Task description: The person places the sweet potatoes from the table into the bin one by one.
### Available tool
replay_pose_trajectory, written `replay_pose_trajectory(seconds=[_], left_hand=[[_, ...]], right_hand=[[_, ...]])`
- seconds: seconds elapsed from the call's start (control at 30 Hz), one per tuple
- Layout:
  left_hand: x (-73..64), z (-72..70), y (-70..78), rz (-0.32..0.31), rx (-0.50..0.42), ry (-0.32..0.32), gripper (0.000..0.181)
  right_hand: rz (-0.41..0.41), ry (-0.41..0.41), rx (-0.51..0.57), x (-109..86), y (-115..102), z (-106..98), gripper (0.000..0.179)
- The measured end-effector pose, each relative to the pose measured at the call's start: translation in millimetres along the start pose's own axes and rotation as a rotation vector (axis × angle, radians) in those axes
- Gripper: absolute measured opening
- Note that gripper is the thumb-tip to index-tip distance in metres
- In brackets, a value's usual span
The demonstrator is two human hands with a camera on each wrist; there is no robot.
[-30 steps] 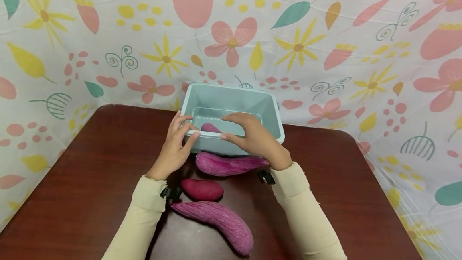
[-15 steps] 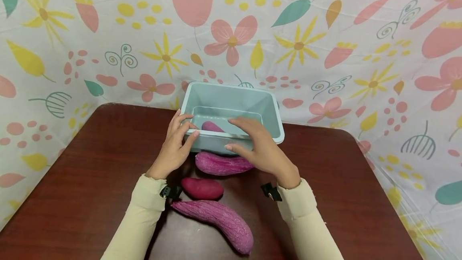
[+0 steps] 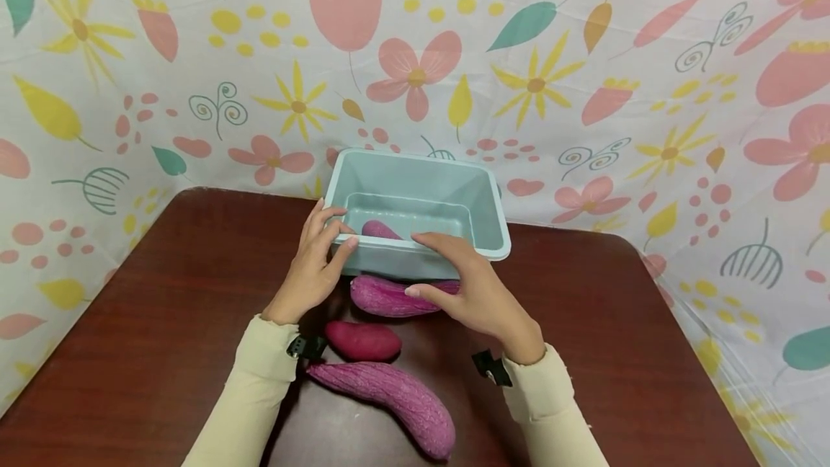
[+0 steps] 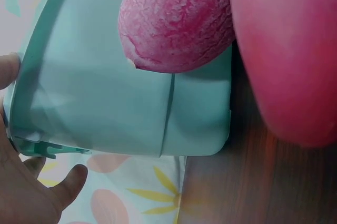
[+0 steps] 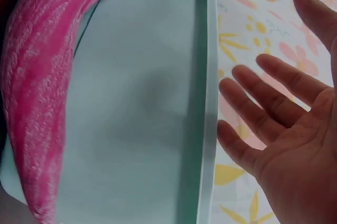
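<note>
A light blue plastic box (image 3: 402,261) stands at the back of the table. My left hand (image 3: 318,261) grips its front left corner, thumb outside the rim and fingers over it. My right hand (image 3: 476,290) is spread just outside the front wall, above the right end of a long purple sweet potato (image 3: 382,295), holding nothing. Inside the box lies a purple sweet potato (image 3: 378,230), partly hidden by the rim. Nearer me are a smooth red sweet potato (image 3: 363,341) and a long curved purple sweet potato (image 3: 402,402).
The dark brown table (image 3: 162,308) has rounded far corners. A flower-printed cloth (image 3: 415,78) hangs right behind the box and along both sides. Dark straps (image 3: 493,367) sit on both wrists.
My right hand has drawn back from over the inside of the box toward me and right, its fingers spread. My left hand and the sweet potatoes have stayed in place.
</note>
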State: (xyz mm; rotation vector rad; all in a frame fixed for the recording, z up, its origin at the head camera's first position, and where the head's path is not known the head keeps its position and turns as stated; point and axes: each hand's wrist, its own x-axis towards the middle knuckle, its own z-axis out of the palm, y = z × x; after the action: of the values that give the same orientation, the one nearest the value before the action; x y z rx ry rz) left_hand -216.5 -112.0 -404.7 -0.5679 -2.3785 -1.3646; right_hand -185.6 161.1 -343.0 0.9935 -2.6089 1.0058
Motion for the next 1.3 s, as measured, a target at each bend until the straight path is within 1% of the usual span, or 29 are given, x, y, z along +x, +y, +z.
replay_pose_trajectory(seconds=[0.23, 0.3, 0.4, 0.57, 0.73, 0.9, 1.07, 1.2, 1.3], left_hand=[[0.5, -0.1, -0.3, 0.007, 0.004, 0.003, 0.014], [0.4, -0.6, -0.2, 0.005, 0.004, 0.002, 0.015], [1.4, -1.5, 0.2, 0.003, 0.004, -0.003, 0.016], [2.2, -5.2, 1.0, 0.01, 0.009, 0.011, 0.014], [1.7, -3.4, -0.5, 0.007, 0.005, 0.008, 0.013], [0.7, -0.4, -0.1, -0.002, -0.004, 0.001, 0.014], [0.6, -0.6, -0.5, -0.004, 0.001, 0.007, 0.013], [0.1, -0.8, -0.1, -0.011, -0.001, -0.001, 0.013], [0.0, -0.5, -1.0, -0.013, 0.001, -0.004, 0.014]], right_hand=[[-0.02, 0.038, 0.026, -8.6, 2, 3, 0.07], [-0.024, 0.03, 0.042, -11.2, 4, 5, 0.066], [-0.017, -0.003, 0.067, -12.7, 9, 9, 0.061], [0.009, -0.057, 0.078, -7.9, 17, 15, 0.063], [0.034, -0.077, 0.076, -9.6, 27, 22, 0.063], [0.017, -0.082, 0.06, -12.1, 34, 29, 0.062], [-0.003, -0.067, 0.053, -10.5, 37, 34, 0.061], [0.009, -0.079, 0.042, -10.7, 38, 37, 0.061], [0.033, -0.099, 0.023, -11.5, 38, 39, 0.061]])
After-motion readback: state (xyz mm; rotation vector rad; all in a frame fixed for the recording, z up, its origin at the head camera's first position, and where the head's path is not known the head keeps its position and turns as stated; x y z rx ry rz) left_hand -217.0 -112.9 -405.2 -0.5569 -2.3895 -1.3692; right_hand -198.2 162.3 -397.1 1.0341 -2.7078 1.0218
